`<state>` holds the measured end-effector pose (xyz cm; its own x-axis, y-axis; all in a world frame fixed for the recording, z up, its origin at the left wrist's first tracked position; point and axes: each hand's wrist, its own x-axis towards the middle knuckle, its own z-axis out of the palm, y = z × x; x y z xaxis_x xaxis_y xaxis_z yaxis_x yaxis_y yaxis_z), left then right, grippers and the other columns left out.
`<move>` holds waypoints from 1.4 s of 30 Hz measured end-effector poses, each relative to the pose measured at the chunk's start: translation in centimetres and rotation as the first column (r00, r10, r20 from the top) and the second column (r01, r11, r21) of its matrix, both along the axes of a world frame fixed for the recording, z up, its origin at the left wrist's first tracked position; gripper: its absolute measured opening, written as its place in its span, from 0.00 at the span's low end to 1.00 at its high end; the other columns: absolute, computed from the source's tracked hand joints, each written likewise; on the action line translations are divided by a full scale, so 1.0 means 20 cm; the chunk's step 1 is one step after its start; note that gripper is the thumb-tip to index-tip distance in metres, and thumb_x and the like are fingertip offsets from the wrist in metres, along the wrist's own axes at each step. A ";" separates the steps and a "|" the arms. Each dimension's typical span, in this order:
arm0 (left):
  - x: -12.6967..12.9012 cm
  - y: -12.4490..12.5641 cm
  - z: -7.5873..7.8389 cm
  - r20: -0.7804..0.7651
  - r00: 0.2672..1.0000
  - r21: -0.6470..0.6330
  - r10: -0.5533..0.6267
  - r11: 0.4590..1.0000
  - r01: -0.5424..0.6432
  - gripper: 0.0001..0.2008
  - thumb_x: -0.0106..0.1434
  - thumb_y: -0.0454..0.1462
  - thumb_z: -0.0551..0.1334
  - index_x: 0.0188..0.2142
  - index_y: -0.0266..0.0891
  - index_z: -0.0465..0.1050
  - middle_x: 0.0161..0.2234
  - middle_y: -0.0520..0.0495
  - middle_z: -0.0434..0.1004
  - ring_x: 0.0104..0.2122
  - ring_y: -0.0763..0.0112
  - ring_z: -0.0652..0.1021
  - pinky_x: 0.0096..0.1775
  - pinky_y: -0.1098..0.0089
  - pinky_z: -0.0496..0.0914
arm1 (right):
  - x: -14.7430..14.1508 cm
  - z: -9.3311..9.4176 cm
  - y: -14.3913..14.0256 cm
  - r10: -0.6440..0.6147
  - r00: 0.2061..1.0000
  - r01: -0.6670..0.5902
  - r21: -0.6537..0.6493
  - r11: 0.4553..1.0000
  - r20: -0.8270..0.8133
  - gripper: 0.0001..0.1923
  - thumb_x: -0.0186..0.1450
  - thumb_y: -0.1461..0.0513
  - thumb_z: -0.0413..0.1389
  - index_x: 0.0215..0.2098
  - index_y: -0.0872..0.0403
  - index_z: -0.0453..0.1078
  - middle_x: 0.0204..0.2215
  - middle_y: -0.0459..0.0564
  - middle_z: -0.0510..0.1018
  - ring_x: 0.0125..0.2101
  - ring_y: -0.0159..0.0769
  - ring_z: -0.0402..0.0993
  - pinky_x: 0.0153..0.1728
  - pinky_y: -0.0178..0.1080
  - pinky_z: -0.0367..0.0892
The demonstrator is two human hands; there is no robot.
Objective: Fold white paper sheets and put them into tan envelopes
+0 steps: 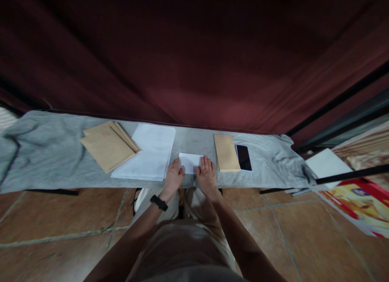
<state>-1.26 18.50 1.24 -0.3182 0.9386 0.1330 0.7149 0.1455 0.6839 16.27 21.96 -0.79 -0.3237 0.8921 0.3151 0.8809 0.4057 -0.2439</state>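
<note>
A small folded white sheet (190,162) lies on the grey cloth (45,152), between the paper stack (152,152) and a brown envelope (226,152). It is pressed flat by the left hand (174,176) and right hand (207,173), fingers extended together. Folding is judged in progress; a firm crease, then insertion into the envelope, appears required.

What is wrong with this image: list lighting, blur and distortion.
Head view: dim overall, the maroon curtain nearly black at the top; wide-angle bending bows the grey cloth edge; the folded white paper under the left hand and right hand looks soft.

One head camera looks steeply down from above at the table (45,152), fairly far.
</note>
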 end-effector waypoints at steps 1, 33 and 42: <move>-0.01 0.02 0.01 0.066 0.998 -0.008 0.022 1.000 -0.022 0.26 0.63 0.36 0.57 0.61 0.33 0.67 0.56 0.34 0.76 0.57 0.52 0.75 0.60 0.50 0.68 | 0.00 0.01 0.00 -0.003 1.000 0.003 -0.004 1.000 0.001 0.30 0.77 0.56 0.44 0.71 0.64 0.53 0.68 0.66 0.60 0.68 0.48 0.57 0.66 0.54 0.53; -0.12 0.03 0.24 0.677 0.732 0.020 0.081 0.992 -0.128 0.23 0.59 0.57 0.63 0.34 0.39 0.78 0.37 0.44 0.79 0.42 0.62 0.77 0.39 0.68 0.71 | 0.15 0.32 0.23 0.187 0.874 -0.258 -0.103 0.961 -0.449 0.18 0.73 0.57 0.49 0.53 0.51 0.77 0.46 0.50 0.83 0.43 0.41 0.80 0.44 0.39 0.75; -0.09 0.13 0.10 0.585 0.807 -0.083 0.080 0.996 -0.039 0.12 0.55 0.45 0.64 0.23 0.41 0.68 0.20 0.55 0.69 0.21 0.72 0.71 0.24 0.72 0.66 | 0.06 0.21 0.30 -0.036 0.892 -0.034 -0.146 0.989 -0.450 0.27 0.70 0.62 0.49 0.67 0.59 0.62 0.50 0.58 0.80 0.44 0.42 0.79 0.47 0.42 0.73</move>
<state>-3.06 21.15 3.34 -0.3716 0.9150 -0.1570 0.1688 0.2329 0.9577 17.40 27.95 3.43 -0.1772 0.9396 0.2929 0.6628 0.3339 -0.6703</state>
